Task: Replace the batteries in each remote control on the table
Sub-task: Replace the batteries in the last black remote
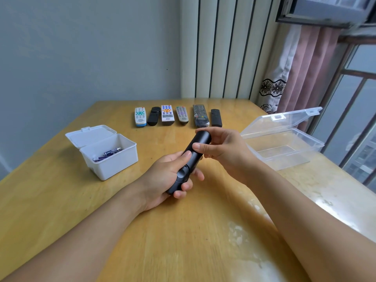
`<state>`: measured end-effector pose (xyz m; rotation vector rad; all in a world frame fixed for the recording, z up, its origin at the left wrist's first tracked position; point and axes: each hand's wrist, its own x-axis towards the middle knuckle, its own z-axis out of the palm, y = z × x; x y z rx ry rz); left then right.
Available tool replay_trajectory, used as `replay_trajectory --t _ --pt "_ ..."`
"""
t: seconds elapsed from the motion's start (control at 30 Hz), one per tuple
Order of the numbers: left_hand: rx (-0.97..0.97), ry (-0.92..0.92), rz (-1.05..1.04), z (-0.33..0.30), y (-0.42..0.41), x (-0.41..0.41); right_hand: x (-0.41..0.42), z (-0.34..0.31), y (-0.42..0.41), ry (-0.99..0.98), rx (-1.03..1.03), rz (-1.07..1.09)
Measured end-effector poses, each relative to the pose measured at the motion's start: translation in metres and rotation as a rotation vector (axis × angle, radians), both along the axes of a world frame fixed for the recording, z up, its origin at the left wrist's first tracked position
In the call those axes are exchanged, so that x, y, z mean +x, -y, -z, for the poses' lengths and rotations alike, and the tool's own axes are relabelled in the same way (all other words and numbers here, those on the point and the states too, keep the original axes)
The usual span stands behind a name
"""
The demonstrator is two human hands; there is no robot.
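Observation:
A slim black remote (198, 142) is held above the table, back side up. My left hand (168, 178) grips its near end, thumb lying along the back. My right hand (221, 147) pinches its far end between thumb and fingers. Several more remotes lie in a row at the back of the wooden table (183, 231): a white one with teal buttons (140, 116), a black one (154, 116), a white one with orange buttons (167, 115), a grey one (181, 115), a dark one in plastic wrap (200, 116) and a small black one (216, 117).
An open white box (109, 165) at the left holds a few purple batteries (111, 152). An open clear plastic box (284, 147) stands at the right with nothing visible inside. A window and curtain are close on the right; walls stand behind the table.

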<state>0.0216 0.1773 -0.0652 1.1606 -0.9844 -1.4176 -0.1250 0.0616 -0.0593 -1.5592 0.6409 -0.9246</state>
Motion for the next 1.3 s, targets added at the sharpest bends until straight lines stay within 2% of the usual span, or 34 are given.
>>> replay_trajectory --t 0.13,0.27,0.37,0.63,1.03,1.3 --pt "-0.046 0.062 -0.105 0.003 0.003 -0.001 0.000 -0.001 0.001 0.039 0.005 0.067" --pt "-0.223 0.298 -0.365 0.008 0.009 0.001 -0.001 0.000 0.006 0.095 -0.049 0.206" --pt "-0.281 0.350 -0.426 0.012 0.008 -0.002 0.002 0.006 0.005 0.035 -0.096 0.234" --pt "-0.275 0.373 -0.468 0.017 0.010 -0.001 0.005 0.007 0.000 -0.152 -0.268 0.264" --pt "-0.293 0.377 -0.495 0.021 0.009 0.004 0.008 0.007 -0.009 -0.199 -0.250 0.228" --pt "-0.325 0.409 -0.512 0.021 0.006 0.004 0.009 0.007 -0.011 -0.148 -0.202 0.185"
